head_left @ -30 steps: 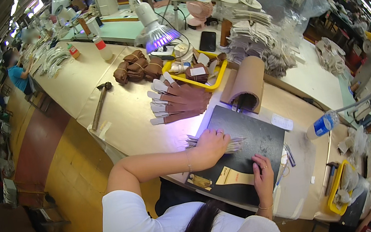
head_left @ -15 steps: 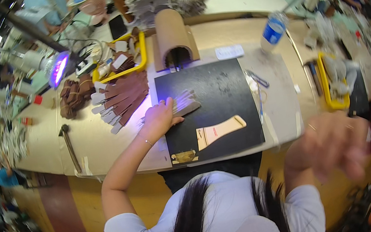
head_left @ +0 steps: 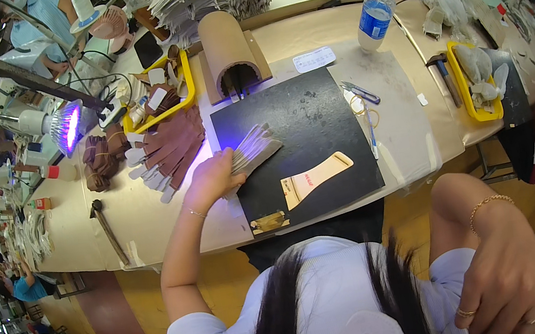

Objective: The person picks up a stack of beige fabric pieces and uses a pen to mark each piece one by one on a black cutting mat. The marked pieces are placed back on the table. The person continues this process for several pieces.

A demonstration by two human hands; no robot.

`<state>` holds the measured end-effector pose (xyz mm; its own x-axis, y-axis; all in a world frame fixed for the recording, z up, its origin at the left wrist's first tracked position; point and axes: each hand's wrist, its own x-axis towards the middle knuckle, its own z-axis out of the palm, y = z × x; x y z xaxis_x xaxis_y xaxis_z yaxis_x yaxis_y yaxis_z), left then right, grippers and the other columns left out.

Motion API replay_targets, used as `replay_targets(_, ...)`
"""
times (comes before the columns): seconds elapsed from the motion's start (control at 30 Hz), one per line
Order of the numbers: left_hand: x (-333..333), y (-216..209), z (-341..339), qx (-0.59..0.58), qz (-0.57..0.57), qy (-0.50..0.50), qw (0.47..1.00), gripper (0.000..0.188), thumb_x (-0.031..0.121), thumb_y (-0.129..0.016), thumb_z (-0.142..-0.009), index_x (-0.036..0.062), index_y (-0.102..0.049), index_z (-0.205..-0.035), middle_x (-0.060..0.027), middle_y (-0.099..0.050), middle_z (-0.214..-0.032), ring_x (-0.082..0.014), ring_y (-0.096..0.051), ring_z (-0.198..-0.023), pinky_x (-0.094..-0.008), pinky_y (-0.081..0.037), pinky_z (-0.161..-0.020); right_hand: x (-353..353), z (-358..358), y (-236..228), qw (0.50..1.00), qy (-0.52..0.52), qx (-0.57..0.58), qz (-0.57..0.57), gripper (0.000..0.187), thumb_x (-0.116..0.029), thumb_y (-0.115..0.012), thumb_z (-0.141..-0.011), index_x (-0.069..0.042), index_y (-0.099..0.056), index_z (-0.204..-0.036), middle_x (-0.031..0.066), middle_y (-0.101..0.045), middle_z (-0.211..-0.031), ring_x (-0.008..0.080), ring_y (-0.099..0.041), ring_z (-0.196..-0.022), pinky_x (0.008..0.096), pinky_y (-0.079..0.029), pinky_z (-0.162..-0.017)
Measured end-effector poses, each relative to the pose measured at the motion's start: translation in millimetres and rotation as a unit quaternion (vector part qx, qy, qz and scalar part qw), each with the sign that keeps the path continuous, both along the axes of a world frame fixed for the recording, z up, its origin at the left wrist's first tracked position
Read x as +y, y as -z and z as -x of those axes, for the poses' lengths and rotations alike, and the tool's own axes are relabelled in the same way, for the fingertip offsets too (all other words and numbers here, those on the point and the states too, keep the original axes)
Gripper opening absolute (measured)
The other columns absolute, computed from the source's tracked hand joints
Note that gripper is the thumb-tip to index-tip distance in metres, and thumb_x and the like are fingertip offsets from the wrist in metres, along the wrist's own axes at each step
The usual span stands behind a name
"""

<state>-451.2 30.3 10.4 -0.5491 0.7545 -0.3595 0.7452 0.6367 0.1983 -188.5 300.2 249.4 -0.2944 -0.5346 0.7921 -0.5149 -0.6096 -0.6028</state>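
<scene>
My left hand [head_left: 211, 178] is closed on the near left end of a fanned bundle of thin grey strips [head_left: 256, 149], resting on the black board [head_left: 300, 109]. Right of the bundle, a cream flared template [head_left: 318, 178] with a dark band at its wide end lies flat on the board. Raised close at the lower right, off the table, is my right hand [head_left: 503, 276]. Its fingers curl downward and inward, and the palm side is hidden, so anything inside cannot be seen.
Brown strips [head_left: 173, 143] fan out left of the board, beside a yellow basket [head_left: 189, 81] and a hammer [head_left: 108, 233]. Behind the board stands a brown half-tube [head_left: 224, 41]. A water bottle [head_left: 374, 21], another hammer [head_left: 447, 79] and a yellow tray [head_left: 496, 106] are at right. A lit lamp [head_left: 67, 127] hangs at left.
My right hand has come lower and nearer, its fingers now curled. My left hand stays on the grey strips, which are more clearly fanned. The whole view has tilted slightly.
</scene>
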Motion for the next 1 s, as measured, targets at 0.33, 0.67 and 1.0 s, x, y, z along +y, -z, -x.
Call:
replay_targets(0.33, 0, -18, -24, 0.034, -0.051, -0.029, 0.998, 0.049, 0.039, -0.073, -0.088, 0.0013, -0.054, -0.115, -0.0212, -0.065, -0.099, -0.0401, -0.065, -0.094, -0.0478, -0.051, -0.08, 47, 8, 125, 0.93, 0.136, -0.128, -0.318, 0.043, -0.043, -0.066, -0.096, -0.01, -0.067, -0.125, 0.0093, -0.071, -0.11, 0.0277, -0.068, -0.089, 0.0382, -0.053, -0.076)
replay_targets(0.67, 1, 26, -34, 0.208, -0.079, 0.036, 0.974, 0.054, 0.039, -0.072, -0.09, -0.0004, -0.05, -0.121, -0.0184, -0.065, -0.098, -0.036, -0.067, -0.083, -0.0458, -0.052, -0.071, 121, 41, 288, 0.404, 0.74, -0.31, -0.439, 0.015, -0.017, -0.07, -0.089, -0.009, -0.073, -0.101, 0.0122, -0.067, -0.096, 0.031, -0.069, -0.087, 0.0419, -0.053, -0.081)
replay_targets(1.0, 0, -30, -28, -0.011, -0.17, -0.106, 0.98, 0.045, 0.037, -0.074, -0.091, -0.0005, -0.06, -0.111, -0.0177, -0.07, -0.097, -0.033, -0.07, -0.088, -0.0426, -0.053, -0.076, 106, 45, 299, 0.436, 0.763, -0.35, -0.324, 0.012, -0.014, -0.065, -0.095, -0.003, -0.062, -0.1, 0.0139, -0.068, -0.097, 0.0316, -0.069, -0.085, 0.0399, -0.054, -0.082)
